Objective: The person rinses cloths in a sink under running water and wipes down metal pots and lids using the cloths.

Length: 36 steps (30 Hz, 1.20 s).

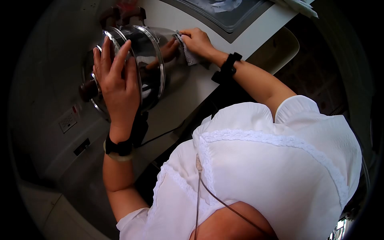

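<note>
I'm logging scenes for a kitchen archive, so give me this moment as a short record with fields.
Main thing: shiny metal pot with brown handles
Left hand: laid on the pot, fingers spread
Right hand: holding a cloth against the pot's side
Surface: white counter
Wrists: a black band on the right, another on the left
Clothing: white top with lacy trim
Unclear: what the pot contains

Your head's lone view, close, forward and steeply down: your blouse near, left hand and right hand farther.
</note>
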Available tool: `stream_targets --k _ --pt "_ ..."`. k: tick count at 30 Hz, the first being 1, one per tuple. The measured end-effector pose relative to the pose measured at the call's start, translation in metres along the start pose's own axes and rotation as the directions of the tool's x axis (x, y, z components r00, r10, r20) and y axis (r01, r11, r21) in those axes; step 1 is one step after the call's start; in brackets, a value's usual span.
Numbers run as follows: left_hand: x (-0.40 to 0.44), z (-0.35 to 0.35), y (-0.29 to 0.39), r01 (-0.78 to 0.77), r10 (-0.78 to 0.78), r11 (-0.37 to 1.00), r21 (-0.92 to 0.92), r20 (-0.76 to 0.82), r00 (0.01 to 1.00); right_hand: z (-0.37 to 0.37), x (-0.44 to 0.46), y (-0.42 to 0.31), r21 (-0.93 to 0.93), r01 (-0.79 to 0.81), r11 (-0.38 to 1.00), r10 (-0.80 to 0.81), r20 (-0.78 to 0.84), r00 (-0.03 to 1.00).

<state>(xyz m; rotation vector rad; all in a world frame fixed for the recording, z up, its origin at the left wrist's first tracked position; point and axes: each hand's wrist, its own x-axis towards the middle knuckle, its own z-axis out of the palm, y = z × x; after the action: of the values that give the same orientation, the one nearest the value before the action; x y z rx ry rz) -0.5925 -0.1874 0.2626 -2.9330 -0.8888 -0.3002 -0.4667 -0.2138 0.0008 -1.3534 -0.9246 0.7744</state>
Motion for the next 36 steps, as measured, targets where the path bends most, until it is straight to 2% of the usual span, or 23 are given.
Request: stream_targets --k 3,4,5,7,8,9,10,11,12,13,15,17,18,19,21,23,25,27,28,30,32,35,36 --pt "0.009 0.003 0.0 0.072 -0.073 0.997 -0.029 -0.026 0.997 0.009 -0.035 -0.003 -0.037 0.01 0.999 -0.016 -0.164 0.986" --pt "0.012 0.002 -0.004 0.122 -0.122 0.991 -0.06 0.005 0.993 0.011 -0.043 -0.015 -0.007 -0.039 0.999 0.037 -0.199 0.979" --pt "0.01 -0.005 -0.006 0.16 -0.157 0.964 -0.213 0.032 0.987 0.015 -0.052 -0.027 0.029 -0.086 0.996 0.09 -0.232 0.968" --pt "0.009 -0.021 -0.005 0.227 -0.2 0.834 -0.503 0.107 0.974 0.008 -0.063 -0.069 0.039 0.091 0.995 -0.081 -0.205 0.975" --pt "0.0 -0.031 -0.005 0.327 -0.243 0.723 -0.608 0.219 0.945 0.004 -0.068 -0.089 0.048 0.178 0.983 -0.166 -0.189 0.968" --pt "-0.007 -0.04 -0.005 0.176 -0.099 0.853 -0.491 0.178 0.979 0.012 -0.063 -0.086 0.02 0.238 0.971 -0.226 -0.241 0.944" --pt "-0.019 -0.047 -0.006 0.004 0.056 0.935 -0.355 0.159 0.986 0.014 -0.059 -0.082 0.044 0.203 0.978 -0.185 -0.267 0.946" --pt "-0.031 -0.049 -0.009 -0.173 0.207 0.963 -0.205 0.161 0.965 0.016 -0.05 -0.074 0.073 0.173 0.982 -0.146 -0.288 0.947" --pt "-0.043 -0.046 -0.013 -0.272 0.295 0.949 -0.158 0.15 0.943 0.018 -0.039 -0.063 0.103 0.148 0.984 -0.11 -0.307 0.945" --pt "-0.052 -0.043 -0.02 -0.3 0.319 0.945 -0.132 0.149 0.936 0.026 -0.029 -0.037 0.048 0.054 0.997 -0.032 -0.363 0.931" --pt "-0.062 -0.037 -0.03 -0.355 0.365 0.931 -0.088 0.153 0.919 0.028 -0.026 -0.004 0.11 -0.103 0.989 0.13 -0.275 0.953" --pt "-0.063 -0.035 -0.031 -0.368 0.372 0.928 -0.054 0.121 0.92 0.031 -0.051 -0.029 -0.03 -0.112 0.993 0.097 -0.307 0.947" --pt "-0.061 -0.032 -0.033 -0.366 0.369 0.93 -0.047 0.111 0.923 0.032 -0.065 -0.058 0.116 -0.042 0.992 0.078 -0.327 0.942" --pt "-0.062 -0.03 -0.033 -0.362 0.366 0.931 -0.053 0.105 0.925 0.038 -0.067 -0.063 0.166 0.28 0.946 -0.198 -0.391 0.899" --pt "-0.064 -0.029 -0.031 -0.361 0.365 0.931 -0.057 0.092 0.926 0.041 -0.054 -0.075 -0.002 0.213 0.977 -0.195 -0.409 0.891" --pt "-0.062 -0.03 -0.025 -0.364 0.369 0.929 -0.069 0.078 0.926 0.039 -0.033 -0.045 0.002 0.228 0.974 -0.201 -0.464 0.863" --pt "-0.059 -0.028 -0.023 -0.366 0.371 0.927 -0.083 0.07 0.926 0.036 -0.042 -0.02 0.17 0.023 0.985 0.044 -0.379 0.924" --pt "-0.057 -0.027 -0.02 -0.343 0.348 0.936 -0.072 0.062 0.935 0.041 -0.056 -0.011 0.076 -0.207 0.975 0.221 -0.344 0.913" --pt "-0.057 -0.026 -0.019 -0.326 0.33 0.943 -0.065 0.059 0.942 0.046 -0.072 -0.02 0.019 -0.178 0.984 0.17 -0.405 0.898" --pt "-0.055 -0.025 -0.016 -0.316 0.32 0.946 -0.068 0.052 0.946 0.058 -0.085 -0.036 -0.018 0.041 0.999 -0.044 -0.477 0.878" --pt "-0.053 -0.024 -0.013 -0.305 0.308 0.95 -0.061 0.046 0.95 0.056 -0.074 -0.057 0.023 0.141 0.99 -0.112 -0.486 0.867" --pt "-0.053 -0.023 -0.01 -0.288 0.29 0.957 -0.04 0.036 0.956 0.042 -0.041 -0.033 -0.013 0.144 0.99 -0.131 -0.493 0.86" --pt "-0.052 -0.022 -0.009 -0.28 0.282 0.959 -0.041 0.031 0.959 0.038 -0.046 -0.019 0.083 0.028 0.996 0.008 -0.406 0.914"
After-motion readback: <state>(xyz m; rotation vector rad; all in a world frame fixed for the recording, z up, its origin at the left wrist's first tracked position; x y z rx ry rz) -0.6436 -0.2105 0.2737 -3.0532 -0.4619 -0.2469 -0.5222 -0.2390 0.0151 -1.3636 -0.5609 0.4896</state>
